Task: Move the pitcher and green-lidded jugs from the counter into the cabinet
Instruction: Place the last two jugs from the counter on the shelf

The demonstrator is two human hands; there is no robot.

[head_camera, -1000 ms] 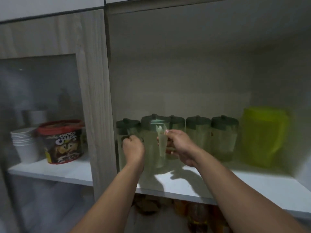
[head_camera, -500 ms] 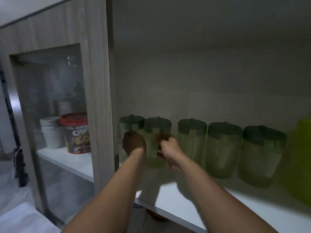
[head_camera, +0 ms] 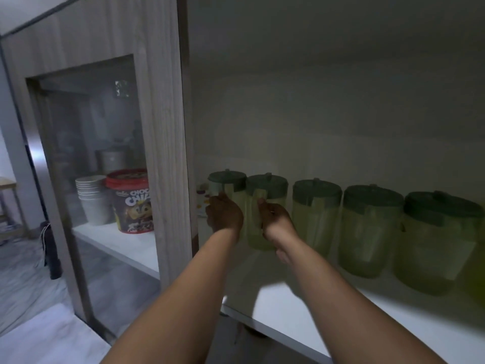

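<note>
A: Both hands are up inside the cabinet [head_camera: 162, 106]. What has each one got?

B: Left hand [head_camera: 224, 215] is curled round the front of the first jug [head_camera: 227, 187], the one nearest the wooden post. Its fingers hide the handle, so whether it grips it, I cannot tell. Right hand [head_camera: 275, 222] is closed on the pale handle of the second jug [head_camera: 265, 206], thumb up along it.

A: Where do the jugs stand?

B: On the white shelf [head_camera: 328, 319], in a row running right from the post. Five of them, all upright, dark green lids on, cloudy pale bodies. First and second touch at the lids. Third jug [head_camera: 316, 214] is just beside the second, then the fourth jug [head_camera: 371, 229] and fifth jug [head_camera: 438, 243], each close to its neighbour.

A: And the pitcher?

B: A blurred yellow-green shape [head_camera: 476, 274] sits at the picture's edge, right of the fifth jug. Too little shows to name it.

A: Left of the post?

B: A glass door, and behind it a red-lidded tub [head_camera: 131, 200] with a stack of white cups [head_camera: 91, 198] just beside it, on the side away from the post, both on a lower shelf.
</note>
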